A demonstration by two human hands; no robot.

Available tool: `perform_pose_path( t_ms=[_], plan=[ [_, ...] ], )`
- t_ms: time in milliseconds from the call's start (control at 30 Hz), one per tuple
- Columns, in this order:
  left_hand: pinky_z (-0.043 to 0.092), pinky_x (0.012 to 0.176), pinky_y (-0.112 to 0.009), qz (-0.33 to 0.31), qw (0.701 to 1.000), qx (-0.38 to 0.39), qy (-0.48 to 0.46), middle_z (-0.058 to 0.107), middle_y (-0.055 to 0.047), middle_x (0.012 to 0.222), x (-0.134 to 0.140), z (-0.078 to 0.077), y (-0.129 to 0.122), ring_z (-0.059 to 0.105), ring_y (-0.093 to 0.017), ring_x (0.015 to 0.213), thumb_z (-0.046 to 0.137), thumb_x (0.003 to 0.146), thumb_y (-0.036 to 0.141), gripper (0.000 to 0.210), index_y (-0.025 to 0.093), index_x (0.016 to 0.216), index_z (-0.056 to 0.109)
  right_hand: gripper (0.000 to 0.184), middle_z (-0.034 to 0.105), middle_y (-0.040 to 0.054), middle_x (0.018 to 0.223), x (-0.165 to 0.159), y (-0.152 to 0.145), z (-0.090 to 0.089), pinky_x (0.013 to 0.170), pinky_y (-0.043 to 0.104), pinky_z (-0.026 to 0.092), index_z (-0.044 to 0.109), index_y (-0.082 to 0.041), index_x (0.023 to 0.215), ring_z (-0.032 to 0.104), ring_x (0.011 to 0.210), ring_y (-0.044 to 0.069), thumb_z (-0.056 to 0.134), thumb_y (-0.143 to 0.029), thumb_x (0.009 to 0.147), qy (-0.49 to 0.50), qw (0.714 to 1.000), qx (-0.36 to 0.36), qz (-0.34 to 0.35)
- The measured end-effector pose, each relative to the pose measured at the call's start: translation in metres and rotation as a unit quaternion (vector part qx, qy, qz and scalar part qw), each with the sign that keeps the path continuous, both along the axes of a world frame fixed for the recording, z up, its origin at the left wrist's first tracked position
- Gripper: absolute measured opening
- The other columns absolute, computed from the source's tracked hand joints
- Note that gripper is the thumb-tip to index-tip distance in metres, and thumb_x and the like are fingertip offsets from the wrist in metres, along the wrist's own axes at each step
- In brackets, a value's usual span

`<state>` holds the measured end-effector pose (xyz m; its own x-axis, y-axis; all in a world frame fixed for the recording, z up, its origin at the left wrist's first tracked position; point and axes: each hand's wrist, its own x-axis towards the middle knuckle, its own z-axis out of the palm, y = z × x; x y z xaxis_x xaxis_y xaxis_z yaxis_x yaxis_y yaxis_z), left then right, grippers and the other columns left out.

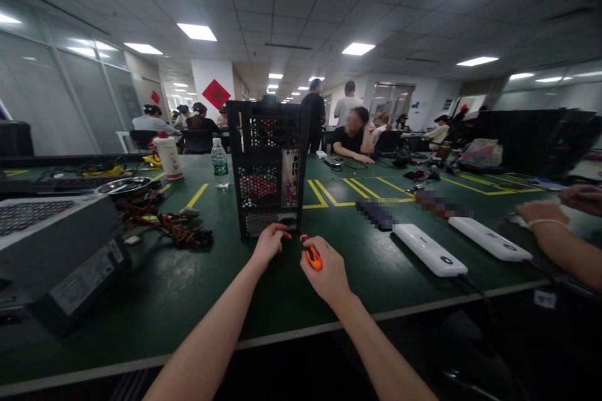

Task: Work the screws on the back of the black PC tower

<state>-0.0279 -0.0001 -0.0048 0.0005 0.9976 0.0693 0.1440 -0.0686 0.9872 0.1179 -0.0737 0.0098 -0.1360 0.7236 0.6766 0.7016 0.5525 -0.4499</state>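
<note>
A black computer tower case stands upright on the green table, its rear panel facing me. At the bottom of that panel is a power supply with a perforated grille. My left hand reaches to the power supply, fingers stretched out and a little apart at its right part. My right hand is wrapped round the orange and black handle of a screwdriver. The screwdriver points at the case's lower right corner; whether its tip touches a screw I cannot tell.
At left lie a grey power supply unit, bundled cables and a metal dish. A water bottle and a white flask stand behind. White power banks lie right, near another person's hands.
</note>
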Motion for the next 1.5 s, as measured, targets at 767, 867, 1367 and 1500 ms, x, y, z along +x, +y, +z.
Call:
perform_pose_path(
  t_ms=[767,867,1367,1500],
  plan=[
    [0.022,0.035,-0.016,-0.049,0.992,-0.060,-0.096,0.061,-0.009,0.088,-0.0018,0.0001,-0.0014,0.038,-0.002,0.038,0.044,0.069,0.018,0.033,0.012,0.101,0.048,0.018,0.051,-0.0004,0.070,-0.0004,-0.0048,0.0048,0.058,0.022,0.038,0.049,-0.019,0.089,0.051,0.062,0.011,0.039,-0.029,0.079,0.033,0.999,-0.011,0.009],
    [0.023,0.035,-0.016,-0.047,0.990,-0.070,-0.112,0.061,-0.009,0.088,-0.0023,0.0003,-0.0012,0.038,-0.002,0.039,0.045,0.068,0.018,0.034,0.012,0.101,0.049,0.016,0.050,-0.0022,0.064,0.0004,-0.0041,0.0025,0.053,0.021,0.037,0.046,-0.019,0.090,0.049,0.055,0.011,0.038,-0.026,0.078,0.045,0.999,-0.018,0.012],
    [0.023,0.035,-0.015,-0.062,0.973,-0.102,-0.197,0.059,-0.012,0.092,-0.0032,-0.0009,0.0031,0.039,-0.001,0.041,0.052,0.065,0.018,0.037,0.010,0.101,0.051,0.016,0.051,-0.0021,0.066,-0.0012,-0.0028,0.0007,0.055,0.023,0.037,0.044,-0.019,0.091,0.050,0.056,0.011,0.039,-0.027,0.079,0.050,0.998,-0.037,-0.002],
    [0.025,0.035,-0.015,-0.063,0.974,-0.102,-0.194,0.060,-0.012,0.093,-0.0035,0.0003,0.0015,0.039,-0.001,0.041,0.051,0.066,0.018,0.035,0.010,0.100,0.052,0.013,0.051,0.0017,0.077,-0.0040,-0.0039,0.0022,0.065,0.025,0.039,0.050,-0.020,0.084,0.050,0.070,0.014,0.045,-0.020,0.072,0.005,1.000,0.021,0.018]
  ],
)
